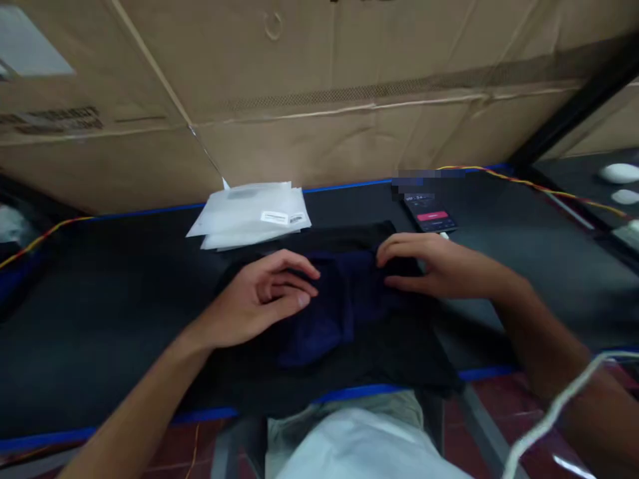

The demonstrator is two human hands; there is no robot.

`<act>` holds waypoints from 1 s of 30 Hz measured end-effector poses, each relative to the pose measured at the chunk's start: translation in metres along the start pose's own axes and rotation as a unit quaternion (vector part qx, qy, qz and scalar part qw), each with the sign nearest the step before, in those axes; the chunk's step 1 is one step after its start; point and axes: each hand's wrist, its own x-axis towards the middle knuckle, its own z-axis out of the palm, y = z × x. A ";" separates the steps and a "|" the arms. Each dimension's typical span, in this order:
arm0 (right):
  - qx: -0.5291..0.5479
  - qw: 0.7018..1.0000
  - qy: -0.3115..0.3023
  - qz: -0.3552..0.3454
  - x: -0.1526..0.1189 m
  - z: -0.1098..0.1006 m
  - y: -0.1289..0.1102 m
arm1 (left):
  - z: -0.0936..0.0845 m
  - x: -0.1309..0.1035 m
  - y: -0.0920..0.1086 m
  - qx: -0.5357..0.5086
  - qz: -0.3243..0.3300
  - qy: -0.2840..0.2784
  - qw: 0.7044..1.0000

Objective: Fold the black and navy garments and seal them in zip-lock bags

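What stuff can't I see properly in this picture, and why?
All in the head view:
Words on the label of the white packets: too small and blurred.
Writing on the phone: too small, and blocky patches cover its top.
Pale thing on the left: cut off by the edge, blurred.
Whether the right hand grips the navy cloth: too dark and blurred there.

Navy cloth [319, 332], blue-edged black table [100, 299], white packets [239, 209], brown cardboard [299, 73]
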 end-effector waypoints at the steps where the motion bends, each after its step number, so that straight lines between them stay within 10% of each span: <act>1: 0.000 1.000 0.001 -0.002 0.000 0.000 0.000 | -0.007 -0.001 0.000 0.071 0.015 0.011 0.997; 8: 0.012 0.999 0.051 -0.002 -0.003 -0.005 0.001 | -0.030 0.000 -0.008 0.383 0.092 -0.112 0.912; 14: 0.010 0.989 0.146 0.018 -0.003 -0.009 0.004 | -0.041 -0.007 0.004 0.390 0.112 -0.040 0.913; 21: 0.040 0.993 0.115 -0.001 0.001 0.001 0.004 | -0.082 -0.030 0.015 0.316 0.142 0.100 0.933; 24: 0.047 0.993 0.111 0.001 0.003 0.004 0.003 | -0.073 -0.016 0.017 0.315 0.172 0.126 0.925; 30: 0.054 0.994 0.096 -0.011 0.006 0.007 0.004 | -0.009 0.042 0.043 0.479 0.227 -0.048 0.847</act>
